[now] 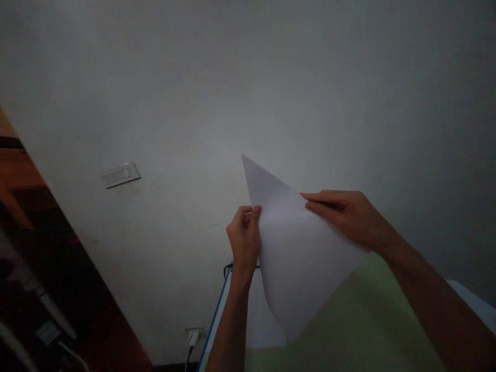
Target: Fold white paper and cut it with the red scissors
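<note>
A plain white sheet of paper (300,258) is held up in the air at a slant, one pointed corner toward the far left, another toward the near side. The left hand (245,235) pinches its left edge, thumb on the face; the right hand (343,209) grips the straight right edge. The sheet bows gently, its left edge curving toward the near corner

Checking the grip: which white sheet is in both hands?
The paper sheet between left hand and right hand; the lower white sheet lies on the green tabletop.
</note>
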`<state>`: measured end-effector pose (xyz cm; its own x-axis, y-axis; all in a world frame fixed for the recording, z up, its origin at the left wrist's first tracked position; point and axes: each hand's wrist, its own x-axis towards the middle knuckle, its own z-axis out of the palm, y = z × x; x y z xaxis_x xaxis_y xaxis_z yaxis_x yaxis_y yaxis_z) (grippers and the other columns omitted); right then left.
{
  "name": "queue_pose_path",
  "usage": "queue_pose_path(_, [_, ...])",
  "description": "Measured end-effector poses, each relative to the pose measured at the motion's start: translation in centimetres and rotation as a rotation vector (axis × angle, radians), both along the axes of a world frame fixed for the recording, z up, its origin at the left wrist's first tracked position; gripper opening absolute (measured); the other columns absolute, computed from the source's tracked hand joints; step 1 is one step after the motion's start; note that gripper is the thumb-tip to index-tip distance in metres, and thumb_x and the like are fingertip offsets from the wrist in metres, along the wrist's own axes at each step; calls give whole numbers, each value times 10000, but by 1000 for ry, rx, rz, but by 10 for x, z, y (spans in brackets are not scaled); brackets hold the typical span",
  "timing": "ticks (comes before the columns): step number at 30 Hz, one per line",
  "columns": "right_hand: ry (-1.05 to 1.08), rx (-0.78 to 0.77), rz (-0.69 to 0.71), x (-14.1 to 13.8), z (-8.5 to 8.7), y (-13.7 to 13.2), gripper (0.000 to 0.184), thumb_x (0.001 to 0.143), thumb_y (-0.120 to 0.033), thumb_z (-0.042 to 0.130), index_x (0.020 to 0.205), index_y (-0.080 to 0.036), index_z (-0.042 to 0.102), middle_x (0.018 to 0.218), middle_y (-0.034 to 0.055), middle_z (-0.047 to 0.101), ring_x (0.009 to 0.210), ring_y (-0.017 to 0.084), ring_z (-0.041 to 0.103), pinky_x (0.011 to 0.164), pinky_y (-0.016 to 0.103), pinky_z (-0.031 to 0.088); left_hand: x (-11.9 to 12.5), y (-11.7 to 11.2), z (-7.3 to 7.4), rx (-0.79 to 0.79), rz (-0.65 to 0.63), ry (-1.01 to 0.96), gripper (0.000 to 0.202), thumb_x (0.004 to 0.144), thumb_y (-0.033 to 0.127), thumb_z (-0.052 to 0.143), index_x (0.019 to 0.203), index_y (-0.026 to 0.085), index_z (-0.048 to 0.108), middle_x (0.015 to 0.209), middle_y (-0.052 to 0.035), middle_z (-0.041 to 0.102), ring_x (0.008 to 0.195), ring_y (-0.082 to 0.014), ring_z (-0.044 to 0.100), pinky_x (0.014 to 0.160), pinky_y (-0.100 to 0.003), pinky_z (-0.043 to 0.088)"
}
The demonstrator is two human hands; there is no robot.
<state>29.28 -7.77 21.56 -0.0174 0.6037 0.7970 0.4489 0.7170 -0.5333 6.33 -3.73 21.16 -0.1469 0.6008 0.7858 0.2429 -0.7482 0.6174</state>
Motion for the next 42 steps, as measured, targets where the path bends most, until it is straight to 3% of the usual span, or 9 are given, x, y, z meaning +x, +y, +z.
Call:
queue_pose_path(6, [-9, 0, -28, 0, -1, 3, 290, 939, -352, 654, 1168, -228, 782, 1174, 55, 787, 1033, 250, 735, 897, 392, 570, 0, 3, 1, -65, -44, -32, 345, 860, 505, 705, 789, 171, 657, 577, 56, 519, 515, -95, 413, 477, -217, 279])
queue_pose_path(13, [50, 10, -128, -1, 0, 0, 273, 909, -335, 671, 1124, -228, 802, 1137, 65, 798, 1016, 270, 754, 904, 418, 600, 7, 7, -6, -100, -29, 83, 467, 950, 510, 561, 618, 189, 490, 599, 51, 402, 572, -108, 364, 522, -237, 282])
queue_pose_path(20, [93, -20, -90, 4, -3, 8, 221, 876, -326, 711, 1062, -287, 824, 1097, 35, 807, 1003, 280, 766, 892, 414, 629, 3, 10, -7, -101, 0, 143, 427, 913, 459, 614, 597, 183, 538, 578, 43, 449, 565, -115, 393, 539, -245, 309])
queue_pose_path(25, [96, 13, -98, 3, -5, 13, 231, 868, -321, 703, 1050, -249, 825, 1086, 55, 810, 982, 280, 770, 915, 440, 616, 4, 10, -10, -126, -1, 113, 423, 893, 494, 639, 621, 177, 570, 587, 39, 479, 570, -116, 419, 542, -240, 319])
queue_pose_path(31, [191, 23, -138, 10, -8, 22, 253, 851, -327, 712, 1051, -216, 820, 1057, 78, 814, 944, 276, 778, 897, 440, 619, 7, 19, -19, -137, -121, 176, 454, 928, 514, 582, 623, 183, 518, 612, 44, 433, 586, -113, 376, 548, -241, 298])
queue_pose_path(42, [263, 17, -116, 15, -7, 23, 240, 804, -334, 754, 999, -214, 826, 1019, 79, 818, 911, 270, 788, 894, 452, 630, 6, 19, -15, -97, -81, 228, 443, 894, 491, 614, 591, 189, 500, 567, 57, 374, 561, -111, 336, 535, -252, 252])
